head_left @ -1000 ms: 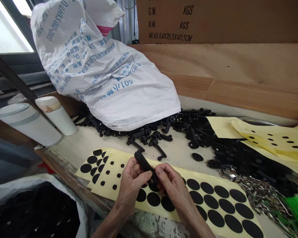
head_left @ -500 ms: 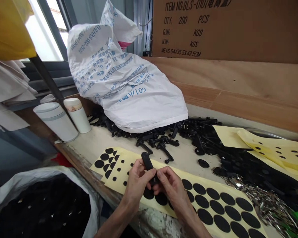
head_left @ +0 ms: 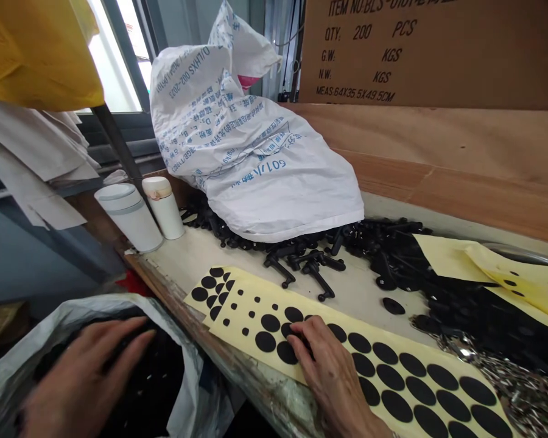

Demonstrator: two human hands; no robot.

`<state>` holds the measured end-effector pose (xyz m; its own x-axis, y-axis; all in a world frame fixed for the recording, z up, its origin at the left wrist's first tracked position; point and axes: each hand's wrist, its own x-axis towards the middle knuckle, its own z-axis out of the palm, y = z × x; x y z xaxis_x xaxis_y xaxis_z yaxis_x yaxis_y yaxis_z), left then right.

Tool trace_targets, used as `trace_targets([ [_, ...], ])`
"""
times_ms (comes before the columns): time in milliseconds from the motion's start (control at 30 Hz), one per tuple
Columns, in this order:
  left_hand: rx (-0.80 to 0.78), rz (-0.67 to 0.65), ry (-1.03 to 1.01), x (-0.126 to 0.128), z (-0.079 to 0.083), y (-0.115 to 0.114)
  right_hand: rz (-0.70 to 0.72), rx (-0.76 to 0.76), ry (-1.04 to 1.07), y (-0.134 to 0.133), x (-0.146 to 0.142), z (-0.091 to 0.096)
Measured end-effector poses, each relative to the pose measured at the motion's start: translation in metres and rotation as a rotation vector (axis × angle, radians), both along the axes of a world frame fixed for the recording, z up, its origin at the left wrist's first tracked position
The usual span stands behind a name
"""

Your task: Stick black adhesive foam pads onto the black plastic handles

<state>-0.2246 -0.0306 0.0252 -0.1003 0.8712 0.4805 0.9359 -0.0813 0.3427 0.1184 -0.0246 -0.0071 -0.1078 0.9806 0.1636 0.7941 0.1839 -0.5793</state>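
Note:
My left hand (head_left: 89, 377), blurred by motion, is over the open white sack at the lower left. Its thumb and fingers are apart, and I see nothing between them. Inside that sack lie many black pieces (head_left: 158, 371). My right hand (head_left: 326, 365) rests on a yellow backing sheet (head_left: 251, 313) covered with black round stickers. Its thumb and forefinger pinch at the edge of one black round sticker (head_left: 285, 330), which is partly covered by the fingertips. Just behind the sheet lie several black crank handles (head_left: 318, 280).
A large white printed bag (head_left: 265, 164) leans over a heap of black parts. Two white cups, one being a lidded cup (head_left: 130, 216), stand at the left. Small metal parts (head_left: 484, 371) and more yellow sheets (head_left: 456, 258) lie at the right. A cardboard box (head_left: 429, 55) stands behind.
My left hand has moved away from the right, left and down over the sack. The black handle held between both hands is no longer visible. My right hand has gone onto the sticker sheet.

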Motion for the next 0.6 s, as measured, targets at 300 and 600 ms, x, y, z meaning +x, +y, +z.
trace_targets([
  [300,-0.18,-0.632,0.112,0.144,-0.038,0.031,-0.052,0.14,-0.09,0.019,-0.031,-0.014],
  [600,-0.292,-0.68,0.132,0.137,-0.031,0.035,-0.057,0.128,0.124,0.018,-0.032,-0.024],
])
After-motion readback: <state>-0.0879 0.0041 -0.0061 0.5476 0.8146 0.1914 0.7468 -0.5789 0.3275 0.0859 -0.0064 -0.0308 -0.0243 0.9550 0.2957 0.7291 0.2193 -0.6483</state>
